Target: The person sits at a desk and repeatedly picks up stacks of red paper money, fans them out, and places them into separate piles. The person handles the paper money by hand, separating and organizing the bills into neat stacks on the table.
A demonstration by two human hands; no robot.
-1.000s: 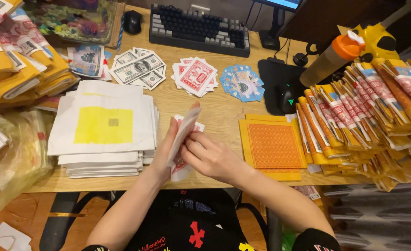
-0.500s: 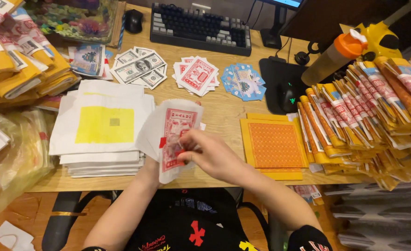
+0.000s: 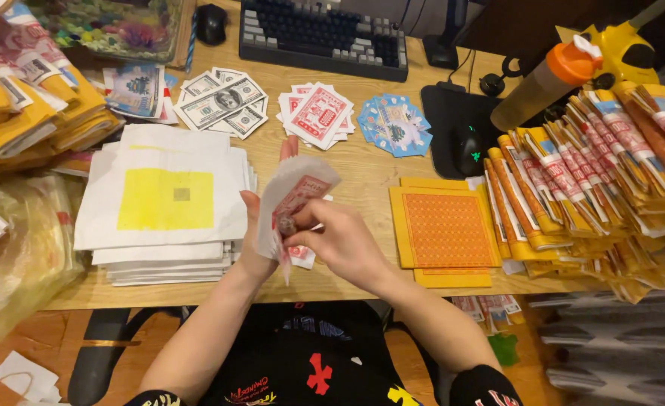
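My left hand [image 3: 256, 225] holds up a thin white paper sheet with a red printed pattern [image 3: 296, 188] above the desk's front edge. My right hand [image 3: 338, 239] pinches the same sheet near its lower middle, fingers curled against it. Another red-and-white piece [image 3: 300, 256] shows just under my hands. To the left lies a stack of white sheets with a yellow square [image 3: 166, 199]. To the right lies a stack of orange patterned sheets [image 3: 441, 229].
On the wooden desk [image 3: 362, 169] lie fans of banknote-style paper [image 3: 223, 101], red cards [image 3: 317, 113] and blue cards [image 3: 394, 124]. Folded yellow-and-red bundles [image 3: 595, 165] pile at right and at left [image 3: 24, 98]. A keyboard [image 3: 325, 34], mouse [image 3: 468, 150] and orange-capped bottle [image 3: 547, 83] stand behind.
The red-printed sheet was edge-on, then spread flat facing me, and is now curled upward. My right hand has shifted slightly right along it.
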